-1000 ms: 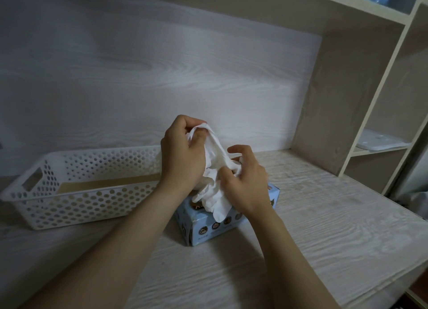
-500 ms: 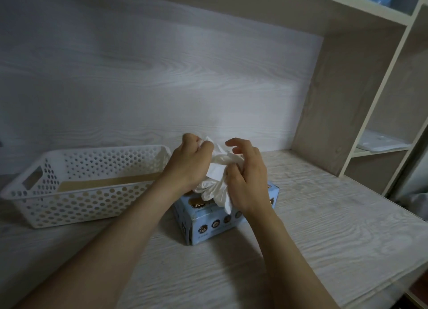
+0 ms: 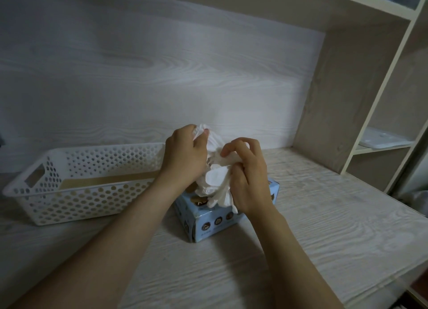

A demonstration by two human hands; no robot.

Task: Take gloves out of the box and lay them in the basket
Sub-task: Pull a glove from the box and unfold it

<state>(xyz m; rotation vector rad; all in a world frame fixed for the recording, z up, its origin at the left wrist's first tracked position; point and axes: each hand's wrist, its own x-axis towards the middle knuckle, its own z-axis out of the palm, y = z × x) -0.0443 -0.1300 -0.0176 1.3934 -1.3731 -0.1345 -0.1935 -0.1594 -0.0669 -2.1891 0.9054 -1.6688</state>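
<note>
A light blue glove box (image 3: 215,225) lies on the pale wood desk (image 3: 324,227) in the middle of the view. Above its top opening hangs a crumpled bunch of white gloves (image 3: 216,181). My left hand (image 3: 184,155) grips the upper end of the bunch. My right hand (image 3: 249,172) pinches the bunch from the right, fingers curled. The lower ends of the gloves trail onto the box top. A white perforated basket (image 3: 69,199) stands to the left of the box, with a brown strip showing on its floor.
A wood-grain back wall rises behind the desk. On the right a shelf unit (image 3: 361,100) stands on the desk, with a white flat object (image 3: 382,140) on its lower shelf. The desk's front edge runs along the lower right.
Both hands dropped a little with the gloves, then my left hand rose again, drawing the top of the bunch upward. The box and basket stayed put.
</note>
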